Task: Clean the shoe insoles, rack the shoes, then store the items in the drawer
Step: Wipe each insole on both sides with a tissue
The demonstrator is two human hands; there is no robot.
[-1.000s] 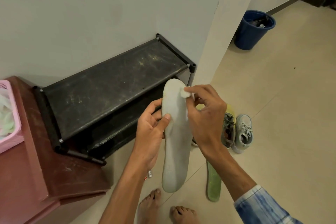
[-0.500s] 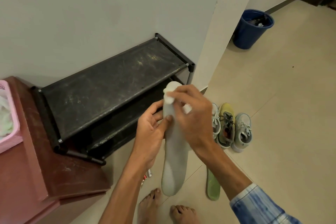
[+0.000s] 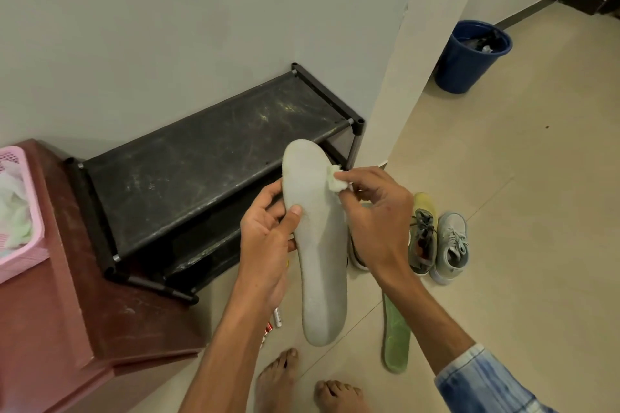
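Grey insole [image 3: 322, 265] stands upright, toe up, gripped by left hand [image 3: 267, 246]; right hand [image 3: 380, 223] pinches white wad [image 3: 335, 178].

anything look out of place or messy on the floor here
A green insole lies loose on the floor, out of any shoe. The shoes stand beside it, not on the rack, whose top shelf looks scuffed.

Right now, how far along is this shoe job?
Done: nothing visibly finished. In hand: the left hand holds the white insole while the right hand rubs a white wad on its upper edge. Left: the green insole lies on the floor, the shoes stand off the rack, storing follows.
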